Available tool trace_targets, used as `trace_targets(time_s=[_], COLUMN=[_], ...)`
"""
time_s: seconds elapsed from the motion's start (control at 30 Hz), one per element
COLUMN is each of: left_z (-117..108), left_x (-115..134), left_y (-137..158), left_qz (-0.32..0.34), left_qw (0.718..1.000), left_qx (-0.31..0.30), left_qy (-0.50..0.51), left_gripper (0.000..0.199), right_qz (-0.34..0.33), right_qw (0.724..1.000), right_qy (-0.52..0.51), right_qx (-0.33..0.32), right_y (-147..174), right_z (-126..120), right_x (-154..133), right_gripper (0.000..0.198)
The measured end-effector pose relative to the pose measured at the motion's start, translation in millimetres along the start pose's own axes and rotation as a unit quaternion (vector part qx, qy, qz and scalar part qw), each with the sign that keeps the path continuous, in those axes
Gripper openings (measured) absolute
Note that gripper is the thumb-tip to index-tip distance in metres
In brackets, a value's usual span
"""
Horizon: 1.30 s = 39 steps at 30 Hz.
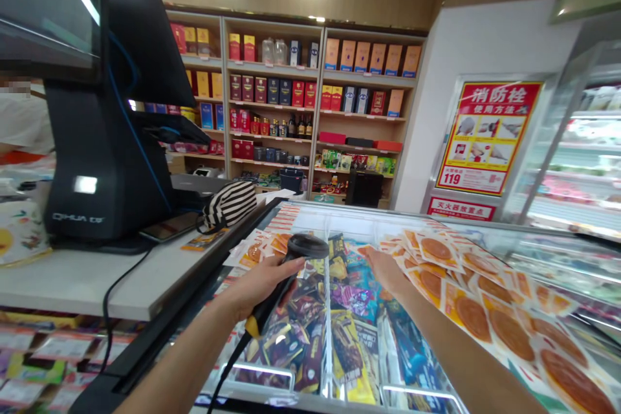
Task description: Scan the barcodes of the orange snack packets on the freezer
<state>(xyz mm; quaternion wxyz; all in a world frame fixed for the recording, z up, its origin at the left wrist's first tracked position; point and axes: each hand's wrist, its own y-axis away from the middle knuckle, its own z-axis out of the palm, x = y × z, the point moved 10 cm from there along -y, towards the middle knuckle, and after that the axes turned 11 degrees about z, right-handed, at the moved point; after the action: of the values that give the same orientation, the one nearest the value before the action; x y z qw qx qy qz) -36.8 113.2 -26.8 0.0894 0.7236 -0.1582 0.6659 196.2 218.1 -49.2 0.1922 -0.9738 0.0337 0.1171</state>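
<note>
My left hand point(264, 281) is wrapped round the handle of a black barcode scanner point(308, 247) with a yellow band near its cord. The scanner's round head points away from me, above the glass top of a chest freezer. My right hand point(383, 266) is over the same glass, its fingers drawn together at the near left edge of a spread of flat packets point(470, 317) with round orange-brown pieces. What the fingertips pinch, if anything, is too small to make out. A few similar packets point(255, 251) lie left of the scanner.
Wrapped frozen goods point(352, 349) fill the freezer under the glass. At left, a checkout terminal point(111, 142) stands on a white counter point(87, 281) with a striped pouch point(230, 205) and a phone point(169, 226). Shelves of boxes point(272, 90) stand behind. A person's sleeve point(22, 119) shows far left.
</note>
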Motion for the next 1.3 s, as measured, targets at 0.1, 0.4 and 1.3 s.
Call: trace_targets(time_s=[0.1,0.4,1.3], left_z=[9.6,36.5,17.0], left_x=[1.9,6.4,8.6], left_y=[0.3,4.6,-16.9], left_qz=[0.01,0.011,0.041], left_qw=[1.0,0.997,0.996], left_qx=[-0.027,-0.071,-0.013], left_qy=[0.012,0.033,0.078], left_gripper=[0.035,0.03,0.033], right_qz=[0.07,0.097,0.031], right_qw=[0.991,0.943,0.963], right_qy=[-0.057,-0.318,-0.269], right_qx=[0.098,-0.009,0.001], right_y=[-10.4,-25.6,-21.9], right_z=[-40.2,-67.5,-50.3], right_x=[29.4,42.8,26.4], right_gripper=[0.027,0.015,0.018])
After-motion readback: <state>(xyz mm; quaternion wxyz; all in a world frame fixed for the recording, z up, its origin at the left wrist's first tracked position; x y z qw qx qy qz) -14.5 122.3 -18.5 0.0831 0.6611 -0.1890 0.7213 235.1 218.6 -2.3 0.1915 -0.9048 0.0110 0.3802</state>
